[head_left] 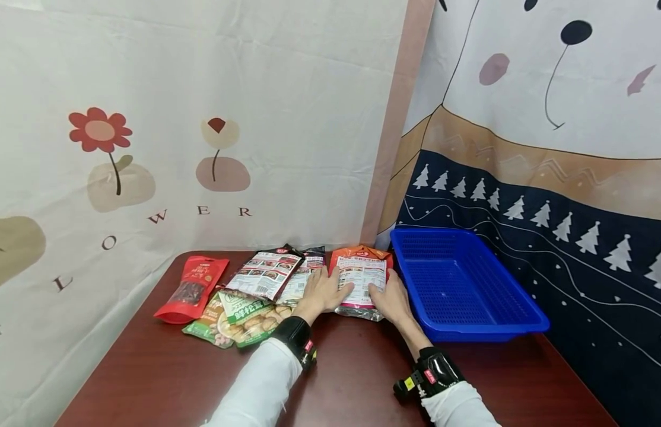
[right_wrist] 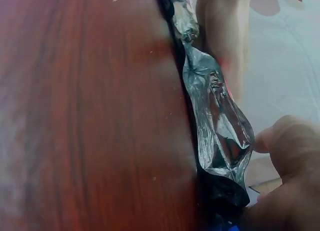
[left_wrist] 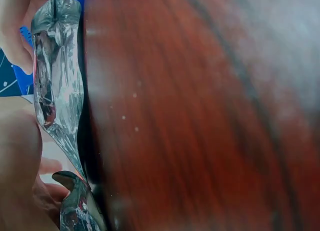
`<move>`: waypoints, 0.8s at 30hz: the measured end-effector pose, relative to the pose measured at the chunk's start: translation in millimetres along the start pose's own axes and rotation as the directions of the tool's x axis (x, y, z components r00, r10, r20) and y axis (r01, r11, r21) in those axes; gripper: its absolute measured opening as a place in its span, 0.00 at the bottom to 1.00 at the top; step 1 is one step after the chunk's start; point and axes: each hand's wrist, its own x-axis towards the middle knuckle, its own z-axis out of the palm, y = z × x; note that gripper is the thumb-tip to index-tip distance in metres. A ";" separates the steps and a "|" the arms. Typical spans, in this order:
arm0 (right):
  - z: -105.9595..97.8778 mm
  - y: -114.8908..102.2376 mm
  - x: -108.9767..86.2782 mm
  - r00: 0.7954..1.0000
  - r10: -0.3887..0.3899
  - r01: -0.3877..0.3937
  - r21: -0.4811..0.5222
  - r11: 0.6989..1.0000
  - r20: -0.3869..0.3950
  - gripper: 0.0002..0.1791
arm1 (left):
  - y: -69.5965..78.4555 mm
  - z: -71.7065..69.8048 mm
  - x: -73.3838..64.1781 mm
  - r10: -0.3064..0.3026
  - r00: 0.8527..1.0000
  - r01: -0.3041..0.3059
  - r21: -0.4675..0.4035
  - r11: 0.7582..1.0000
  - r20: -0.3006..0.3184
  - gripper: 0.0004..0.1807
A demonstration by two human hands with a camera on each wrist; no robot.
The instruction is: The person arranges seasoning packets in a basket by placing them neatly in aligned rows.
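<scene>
An orange food pouch (head_left: 361,279) with a white printed panel and a silver foil bottom lies at the back of the table. My left hand (head_left: 321,295) holds its left side, thumb over the front. On the opposite side my right hand (head_left: 393,301) grips the edge, its thumb also on the front. The foil bottom (left_wrist: 62,76) shows crinkled in the left wrist view, close over the wood. Beside my left hand lie two black-and-white pouches, one (head_left: 267,271) overlapping the other (head_left: 304,279).
Left of these lie a red pouch (head_left: 194,284) with a clear window and green-and-yellow snack bags (head_left: 250,317). A blue plastic basket (head_left: 469,332) stands right of my right hand. A printed cloth (head_left: 288,118) hangs behind the brown table (head_left: 341,379).
</scene>
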 end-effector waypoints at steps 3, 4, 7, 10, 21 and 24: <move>-0.6 -0.2 1.8 0.997 0.075 -0.074 0.067 0.995 -0.007 0.47 | -0.2 0.3 -1.1 0.001 1.000 -0.001 0.015 1.000 0.007 0.43; -0.6 -0.5 2.2 0.995 0.100 -0.099 0.082 0.992 -0.009 0.47 | -0.5 0.4 -1.2 0.001 1.000 -0.001 0.012 1.000 0.011 0.43; -0.6 -2.4 3.0 0.985 0.171 -0.167 0.148 0.975 -0.014 0.46 | -1.2 0.6 -0.4 0.006 0.999 -0.007 0.013 1.000 0.032 0.42; 1.0 -4.1 3.6 0.970 0.243 -0.235 0.264 0.936 0.000 0.41 | -2.5 1.3 0.5 0.014 0.998 -0.015 0.014 1.000 0.054 0.43; 7.1 -16.3 -1.0 0.934 0.345 -0.328 0.598 0.731 0.091 0.25 | -9.0 -0.9 -1.0 0.036 0.998 -0.033 -0.062 0.998 0.047 0.43; 6.6 -23.9 -4.3 0.942 0.327 -0.298 0.625 0.722 0.070 0.23 | -10.3 -2.0 -2.7 0.029 1.000 -0.029 -0.123 0.992 -0.002 0.44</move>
